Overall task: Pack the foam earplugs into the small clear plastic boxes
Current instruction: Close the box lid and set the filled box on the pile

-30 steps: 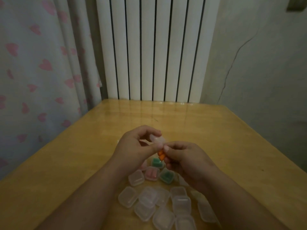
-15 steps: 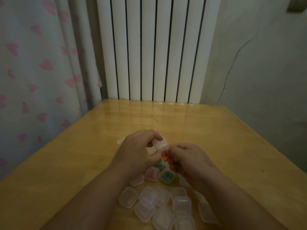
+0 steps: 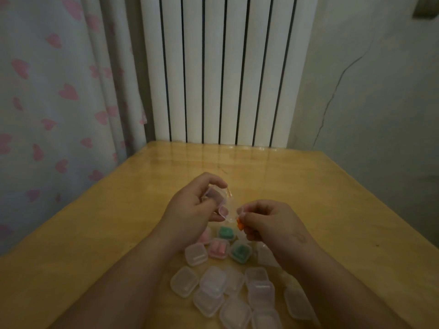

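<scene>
L hand (image 3: 190, 211) grips an open clear box (image 3: 219, 202) above the table (image 3: 337, 210); R hand (image 3: 269, 222) pinches an orange earplug (image 3: 240, 225) right beside the box's rim. Under both I see filled boxes (image 3: 218, 251) w/ pink & green plugs, plus empty boxes (image 3: 213, 280) nearer me.

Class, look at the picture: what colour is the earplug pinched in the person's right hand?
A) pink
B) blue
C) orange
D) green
C: the earplug pinched by the right hand shows orange, just beside the open clear box that the left hand holds.
</scene>
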### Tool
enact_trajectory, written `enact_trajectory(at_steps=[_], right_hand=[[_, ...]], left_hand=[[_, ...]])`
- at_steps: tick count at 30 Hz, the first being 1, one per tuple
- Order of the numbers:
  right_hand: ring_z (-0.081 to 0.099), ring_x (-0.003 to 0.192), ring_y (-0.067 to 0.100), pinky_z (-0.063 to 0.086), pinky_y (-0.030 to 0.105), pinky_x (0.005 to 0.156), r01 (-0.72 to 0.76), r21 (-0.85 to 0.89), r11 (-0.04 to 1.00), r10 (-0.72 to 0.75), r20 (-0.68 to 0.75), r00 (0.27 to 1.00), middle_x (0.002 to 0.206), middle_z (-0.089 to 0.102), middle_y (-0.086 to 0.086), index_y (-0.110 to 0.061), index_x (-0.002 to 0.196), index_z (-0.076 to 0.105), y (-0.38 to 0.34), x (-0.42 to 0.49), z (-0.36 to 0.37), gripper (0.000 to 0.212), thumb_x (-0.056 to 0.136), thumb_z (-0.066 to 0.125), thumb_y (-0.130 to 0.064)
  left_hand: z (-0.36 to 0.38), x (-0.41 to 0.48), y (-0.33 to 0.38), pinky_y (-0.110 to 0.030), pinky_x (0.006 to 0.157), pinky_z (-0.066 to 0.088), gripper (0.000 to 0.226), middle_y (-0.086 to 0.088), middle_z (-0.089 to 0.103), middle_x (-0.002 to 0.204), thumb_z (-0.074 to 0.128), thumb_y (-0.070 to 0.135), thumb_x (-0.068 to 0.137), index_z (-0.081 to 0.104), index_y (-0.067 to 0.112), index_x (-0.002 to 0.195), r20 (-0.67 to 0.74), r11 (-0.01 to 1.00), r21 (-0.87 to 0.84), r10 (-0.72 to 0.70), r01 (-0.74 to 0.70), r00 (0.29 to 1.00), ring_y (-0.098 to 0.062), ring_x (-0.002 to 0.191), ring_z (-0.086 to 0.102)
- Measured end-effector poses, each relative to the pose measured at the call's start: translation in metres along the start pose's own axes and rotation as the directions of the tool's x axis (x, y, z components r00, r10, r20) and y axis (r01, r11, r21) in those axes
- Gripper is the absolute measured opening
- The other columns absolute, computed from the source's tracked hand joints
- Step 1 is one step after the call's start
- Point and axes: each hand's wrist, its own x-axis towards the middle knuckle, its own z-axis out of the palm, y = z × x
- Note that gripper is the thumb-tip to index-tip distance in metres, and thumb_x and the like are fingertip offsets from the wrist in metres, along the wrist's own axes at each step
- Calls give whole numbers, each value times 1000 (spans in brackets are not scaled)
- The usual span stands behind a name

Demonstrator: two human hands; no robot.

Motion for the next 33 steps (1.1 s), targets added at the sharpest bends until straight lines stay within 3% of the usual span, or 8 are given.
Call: enact_trajectory(at_steps=[3, 7, 12, 17, 22, 26, 29, 33], right_hand=[[58, 57, 10, 50, 23, 55, 25, -10, 1000, -25, -19, 1000, 64, 66, 5, -5, 87, 73, 1, 0, -3, 10, 88, 63, -2], [63, 62, 13, 56, 26, 63, 50, -29, 998, -51, -21, 998, 68, 70, 6, -6, 90, 73, 3, 1, -5, 10, 88, 64, -1], [72, 74, 17, 59, 24, 66, 196, 33, 980, -187, -189, 964, 78, 73, 3, -15, 87, 72, -3, 0, -7, 19, 88, 63, 1], [69, 75, 6, 55, 17, 63, 375, -3, 927, -366, -223, 903, 82, 71, -1, -24, 90, 68, -6, -7, -2, 21, 90, 62, -3], [67, 71, 6, 55, 19, 64, 445, -30, 895, -434, -287, 854, 79, 71, -7, -22, 93, 68, -6, -6, -3, 17, 89, 64, -6], [65, 75, 3, 52, 18, 66, 425, -135, 895, -446, -242, 862, 80, 71, -15, -27, 86, 67, 0, -3, 1, 15, 85, 71, -13], [56, 66, 2, 44, 13, 59, 404, -245, 881, -457, -224, 861, 80, 66, -24, -34, 80, 66, 6, -1, 3, 15, 82, 74, -21], [48, 68, -3, 36, 8, 59, 425, -415, 804, -539, -209, 816, 80, 58, -19, -44, 79, 62, 7, -1, 5, 19, 80, 74, -29]], left_hand=[[0, 0, 1, -30, 70, 59, 43, -7, 65, 93, 51, -9, 90, 72, 27, 80, 81, 998, -22, -52, 54, 995, -13, 75, 70], [0, 0, -1, -17, 70, 55, 33, 13, 68, 92, 76, 5, 79, 73, 36, 87, 64, 990, 142, -22, 13, 998, 2, 80, 66], [2, 1, -1, -7, 68, 49, 32, 16, 70, 97, 81, 13, 76, 71, 39, 92, -24, 981, 194, 2, 3, 1000, 6, 84, 64], [3, -1, 1, -8, 66, 49, 32, 17, 70, 91, 85, 18, 72, 70, 38, 91, -62, 969, 245, 4, 11, 998, 9, 79, 64], [3, 0, 0, -4, 61, 43, 32, 19, 68, 89, 86, 21, 70, 69, 39, 91, -53, 961, 278, 0, 15, 999, 11, 77, 62], [5, 0, -1, -7, 65, 48, 33, 15, 70, 91, 86, 19, 70, 69, 39, 90, -39, 971, 240, -1, 11, 999, 7, 78, 64], [5, 0, -1, -8, 63, 48, 33, 13, 70, 93, 86, 17, 70, 69, 38, 88, -29, 983, 181, -7, 12, 1000, 6, 79, 65], [4, 0, -2, -17, 69, 55, 32, 9, 72, 92, 86, 14, 70, 72, 31, 92, -28, 993, 112, -30, 33, 999, 2, 77, 68]])
